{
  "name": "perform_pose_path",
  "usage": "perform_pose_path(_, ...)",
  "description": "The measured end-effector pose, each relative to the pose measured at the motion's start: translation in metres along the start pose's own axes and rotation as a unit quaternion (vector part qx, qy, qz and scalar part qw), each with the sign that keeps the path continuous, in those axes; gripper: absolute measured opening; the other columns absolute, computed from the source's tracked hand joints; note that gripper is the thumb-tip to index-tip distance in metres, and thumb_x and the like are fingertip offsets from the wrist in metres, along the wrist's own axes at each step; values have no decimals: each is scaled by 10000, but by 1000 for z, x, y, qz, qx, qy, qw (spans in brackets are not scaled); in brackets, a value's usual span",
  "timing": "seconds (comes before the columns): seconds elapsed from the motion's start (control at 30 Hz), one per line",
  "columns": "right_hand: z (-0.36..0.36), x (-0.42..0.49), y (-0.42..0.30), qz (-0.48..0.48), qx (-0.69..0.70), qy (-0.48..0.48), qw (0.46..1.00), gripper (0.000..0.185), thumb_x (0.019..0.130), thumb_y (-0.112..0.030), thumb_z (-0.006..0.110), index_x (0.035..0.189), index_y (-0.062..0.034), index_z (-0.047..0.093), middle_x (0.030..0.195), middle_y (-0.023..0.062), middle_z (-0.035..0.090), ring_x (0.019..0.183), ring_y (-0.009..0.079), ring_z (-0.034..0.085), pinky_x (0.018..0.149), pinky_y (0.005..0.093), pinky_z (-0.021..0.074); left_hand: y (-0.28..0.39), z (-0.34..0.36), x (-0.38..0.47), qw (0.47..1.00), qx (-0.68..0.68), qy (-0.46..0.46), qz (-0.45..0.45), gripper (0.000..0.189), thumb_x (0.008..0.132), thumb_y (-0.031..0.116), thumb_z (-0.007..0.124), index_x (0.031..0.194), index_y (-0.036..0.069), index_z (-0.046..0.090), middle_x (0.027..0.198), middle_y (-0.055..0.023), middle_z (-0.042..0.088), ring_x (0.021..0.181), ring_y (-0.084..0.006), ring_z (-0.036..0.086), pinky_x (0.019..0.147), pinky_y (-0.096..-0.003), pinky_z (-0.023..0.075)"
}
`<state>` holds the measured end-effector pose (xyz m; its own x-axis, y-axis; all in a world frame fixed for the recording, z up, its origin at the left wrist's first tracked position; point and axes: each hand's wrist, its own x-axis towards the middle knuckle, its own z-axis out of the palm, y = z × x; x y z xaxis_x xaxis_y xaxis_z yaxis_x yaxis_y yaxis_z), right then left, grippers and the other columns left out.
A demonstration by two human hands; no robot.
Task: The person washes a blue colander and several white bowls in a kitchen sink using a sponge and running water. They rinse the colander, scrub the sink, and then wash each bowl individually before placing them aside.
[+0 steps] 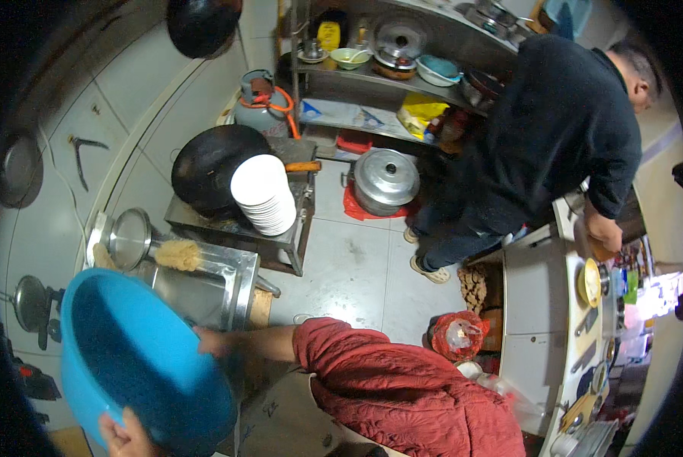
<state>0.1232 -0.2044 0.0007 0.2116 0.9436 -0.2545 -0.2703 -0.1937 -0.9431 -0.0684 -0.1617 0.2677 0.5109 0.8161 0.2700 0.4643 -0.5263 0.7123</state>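
A large blue plastic basin (147, 354) is held tilted at the lower left, its hollow in view and partly in shadow. My right hand (213, 343), at the end of a red sleeve, grips the rim on its right side. At the near side of the rim is my left hand (125, 435), its fingers closed over the edge. The basin overlaps a steel sink (243, 285), which carries a tan scrubber (178, 255) and a round metal lid (130, 239). Behind the sink, a stack of white plates (264, 188) stands by a black wok (215, 160) on a stove.
A co-worker in dark clothes (547, 131) stands at the right by a counter (575, 320) with knives and bowls. On the floor are a lidded aluminium pot (386, 183) and a red plastic bag (458, 334). A gas cylinder (261, 111) stands beside metal shelves (370, 73).
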Motion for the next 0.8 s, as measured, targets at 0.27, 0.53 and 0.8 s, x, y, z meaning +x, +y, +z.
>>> perform_pose_path(0.27,-56,-33,-21,-70,237,31,968,476,687,-73,612,1123,-73,423,824,74,591,489,131,539,380,271,427,30,-29,-17,978,-117,174,15,166,718,87,575,760,-67,529,686,-99,478,662,-186,417,663,-320,379)
perform_pose_path(0.53,-94,-158,-123,-213,341,-88,911,801,754,-184,647,1341,-88,111,1019,92,501,605,30,548,416,118,470,76,43,9,949,-253,168,87,185,750,102,554,830,-58,508,742,-108,489,699,-189,438,685,-327,392)
perform_pose_path(0.8,-106,-248,-151,-229,316,-41,920,847,683,-369,692,1312,-123,179,1043,36,476,760,83,523,486,177,443,154,143,19,920,-354,94,141,208,782,117,534,900,-49,487,798,-117,501,736,-191,459,706,-334,406)
